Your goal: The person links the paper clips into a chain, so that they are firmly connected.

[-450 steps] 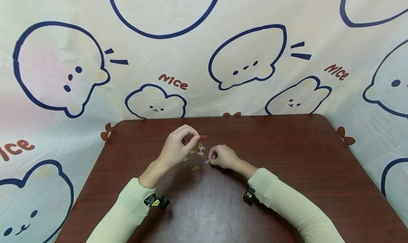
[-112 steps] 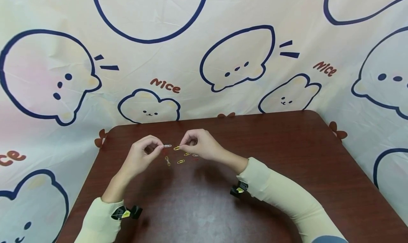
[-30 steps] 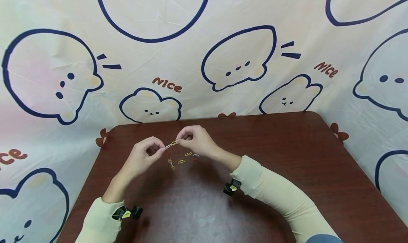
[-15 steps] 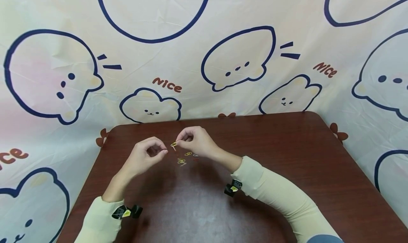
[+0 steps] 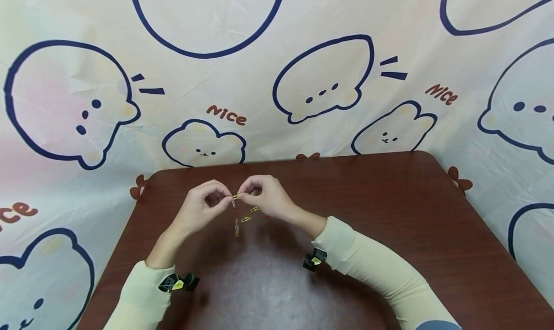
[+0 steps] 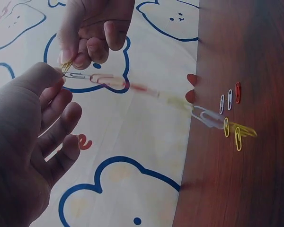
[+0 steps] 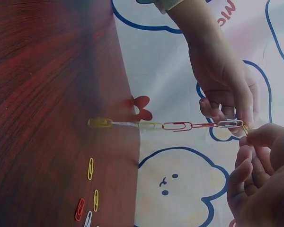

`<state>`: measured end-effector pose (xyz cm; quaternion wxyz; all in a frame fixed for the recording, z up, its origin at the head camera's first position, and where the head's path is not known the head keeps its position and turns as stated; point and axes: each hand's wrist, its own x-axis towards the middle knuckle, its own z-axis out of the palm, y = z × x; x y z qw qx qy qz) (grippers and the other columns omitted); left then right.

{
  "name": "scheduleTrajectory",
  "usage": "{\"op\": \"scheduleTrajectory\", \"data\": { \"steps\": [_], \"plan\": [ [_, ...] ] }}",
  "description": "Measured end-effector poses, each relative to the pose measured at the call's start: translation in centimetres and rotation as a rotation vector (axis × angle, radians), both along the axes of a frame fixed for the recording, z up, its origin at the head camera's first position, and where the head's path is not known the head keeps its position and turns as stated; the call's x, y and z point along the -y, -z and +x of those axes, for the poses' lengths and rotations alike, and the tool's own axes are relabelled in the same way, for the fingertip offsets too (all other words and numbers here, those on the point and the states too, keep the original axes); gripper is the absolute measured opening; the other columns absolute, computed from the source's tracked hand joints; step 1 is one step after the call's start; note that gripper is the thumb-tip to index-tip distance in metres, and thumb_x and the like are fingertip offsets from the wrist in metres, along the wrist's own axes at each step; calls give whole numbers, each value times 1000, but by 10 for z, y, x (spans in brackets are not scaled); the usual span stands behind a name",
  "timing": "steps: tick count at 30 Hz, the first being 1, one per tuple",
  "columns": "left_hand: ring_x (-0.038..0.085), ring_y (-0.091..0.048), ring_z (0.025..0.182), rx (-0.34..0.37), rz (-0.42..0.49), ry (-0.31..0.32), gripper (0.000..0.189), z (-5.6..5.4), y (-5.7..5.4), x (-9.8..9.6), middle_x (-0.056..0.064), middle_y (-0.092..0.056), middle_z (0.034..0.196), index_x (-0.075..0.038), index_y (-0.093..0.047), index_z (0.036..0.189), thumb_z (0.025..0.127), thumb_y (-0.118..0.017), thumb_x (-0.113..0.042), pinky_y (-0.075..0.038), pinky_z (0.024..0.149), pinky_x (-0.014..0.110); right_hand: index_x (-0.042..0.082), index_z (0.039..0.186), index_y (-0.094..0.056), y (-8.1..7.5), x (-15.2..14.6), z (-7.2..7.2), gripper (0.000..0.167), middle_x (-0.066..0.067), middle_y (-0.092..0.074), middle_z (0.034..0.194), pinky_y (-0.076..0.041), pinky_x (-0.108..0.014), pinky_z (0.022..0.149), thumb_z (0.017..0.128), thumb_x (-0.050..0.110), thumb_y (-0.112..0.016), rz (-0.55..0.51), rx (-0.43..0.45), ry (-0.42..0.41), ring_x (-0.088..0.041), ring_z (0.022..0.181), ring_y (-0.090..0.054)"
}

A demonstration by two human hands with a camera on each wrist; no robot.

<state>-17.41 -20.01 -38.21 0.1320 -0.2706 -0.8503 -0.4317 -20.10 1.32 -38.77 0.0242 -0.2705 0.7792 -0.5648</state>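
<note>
Both hands meet above the table at a yellow paper clip [image 7: 246, 128]. My left hand [image 5: 200, 209] pinches it near its join with a white paper clip [image 6: 76, 75], between thumb and fingertip. From the other side my right hand [image 5: 271, 198] pinches the same yellow clip, its other fingers loosely curled. A chain of linked paper clips hangs below: the white clip, then red paper clips [image 7: 178, 126], a yellow clip [image 7: 151, 126], a white clip and a yellow clip [image 7: 99, 123] at the bottom. The chain is partly blurred in the left wrist view.
Loose paper clips lie on the brown table [image 5: 368, 214]: two yellow clips [image 6: 238, 139], a red clip [image 6: 237, 92] and two white clips [image 6: 222, 104]. A cloth with cartoon drawings [image 5: 259, 80] stands behind the table.
My left hand let go of the white clip, leaving the chain swinging from the right hand's yellow clip. It has since moved up and right to pinch at that yellow clip; the chain hangs straighter.
</note>
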Motion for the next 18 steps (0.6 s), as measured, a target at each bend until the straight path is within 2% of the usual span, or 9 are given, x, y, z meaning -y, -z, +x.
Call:
{"op": "scheduleTrajectory", "data": {
  "steps": [2,7,15,18],
  "plan": [
    [10,-58,73,2,4,-5,16,-4,7,4,0,-67,88,-10,-70,92,87,-76,4,-49,62,27,6,91,-74,0,1,1,5,1,-69,79,-49,-23,61,92,11,-75,-8,-6,2,-12,67,-58],
    [10,-59,74,5,25,10,15,-7,13,8,-5,-66,89,-15,-71,92,88,-78,-2,-50,62,27,5,91,-74,0,2,2,5,1,-69,79,-50,-22,62,92,10,-76,-25,-16,9,-12,67,-59],
    [9,-58,72,-11,26,9,16,-4,12,6,-2,-66,88,-9,-71,91,87,-75,6,-49,61,25,5,92,-74,0,1,1,6,1,-69,79,-50,-23,63,92,10,-76,-30,-22,-3,-12,68,-59],
    [9,-57,71,-10,24,10,15,0,6,4,2,-67,86,-4,-70,90,86,-72,11,-48,60,26,5,93,-74,1,-2,-1,6,0,-69,81,-51,-24,65,92,10,-75,-42,-16,1,-14,70,-60]
  ]
}}
